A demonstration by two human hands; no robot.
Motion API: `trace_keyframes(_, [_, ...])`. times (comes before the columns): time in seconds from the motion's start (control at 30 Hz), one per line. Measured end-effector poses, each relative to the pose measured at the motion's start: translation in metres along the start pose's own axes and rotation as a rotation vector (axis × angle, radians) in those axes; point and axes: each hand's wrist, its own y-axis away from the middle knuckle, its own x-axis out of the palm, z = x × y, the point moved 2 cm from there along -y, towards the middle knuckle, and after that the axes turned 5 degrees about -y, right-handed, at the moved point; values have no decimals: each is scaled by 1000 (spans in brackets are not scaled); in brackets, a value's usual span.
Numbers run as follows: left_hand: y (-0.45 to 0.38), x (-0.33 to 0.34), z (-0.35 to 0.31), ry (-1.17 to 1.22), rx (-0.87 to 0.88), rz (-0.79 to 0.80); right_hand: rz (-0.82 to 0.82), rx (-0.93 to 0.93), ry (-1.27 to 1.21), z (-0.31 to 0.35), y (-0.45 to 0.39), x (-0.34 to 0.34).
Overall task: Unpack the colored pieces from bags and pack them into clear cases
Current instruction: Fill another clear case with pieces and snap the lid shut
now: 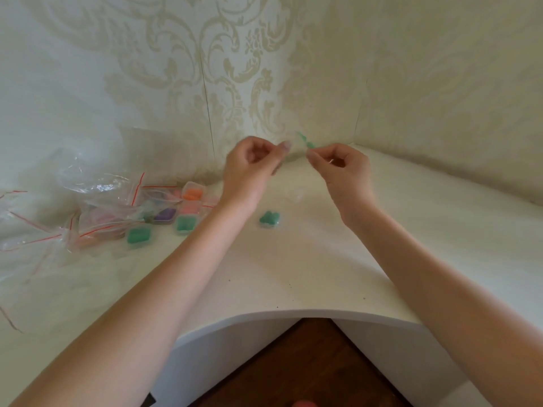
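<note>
Here your left hand (252, 160) and right hand (338, 163) each pinch a side of a small clear bag (295, 142), apparently prying it open to free the green pieces (304, 140); filled clear cases (188, 207) wait left.

Both hands pinch a small clear bag (296, 142) holding green pieces (304, 140).

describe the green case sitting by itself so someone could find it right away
On the white corner table, look between the two forearms, below the raised hands. The lone green-filled clear case sits there; other cases cluster left beside the plastic bags.
</note>
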Motion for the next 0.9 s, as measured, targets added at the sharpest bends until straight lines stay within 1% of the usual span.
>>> trace_keyframes(0.03, [5,7,1,27,-44,101,36,-59,60,0,3,4])
trace_keyframes(0.07, [9,12,4,37,-70,153,72,-101,111,-1,6,8])
trace_keyframes(0.1, [12,14,6,48,-84,160,108,-120,143,-2,9,12])
trace_keyframes(0.2, [11,11,12,92,-113,107,177,-111,160,-5,10,15])
trace_keyframes(0.3, [8,9,12,58,-121,119,216,-43,125,-7,10,17])
trace_keyframes(0.4, [8,9,10,-24,-54,157,279,109,29,-8,11,18])
trace_keyframes(0.47, [8,9,11,-209,85,178,375,164,15,-10,15,22])
trace_keyframes(0.53, [11,12,12,-388,226,214,418,67,146,-10,19,25])
trace_keyframes(0.57, [13,13,12,-426,260,227,416,-8,226,-10,21,27])
trace_keyframes(0.63, [15,14,12,-445,285,234,384,-132,326,-8,22,27])
trace_keyframes(0.7, [16,15,10,-475,297,235,339,-223,375,-5,20,24])
trace_keyframes(0.8, [16,16,10,-517,296,250,314,-299,484,-5,21,22])
trace_keyframes(0.87, [15,16,10,-560,288,254,297,-304,583,-8,22,23])
trace_keyframes(0.9, [16,16,10,-597,294,253,263,-288,581,-9,21,23])
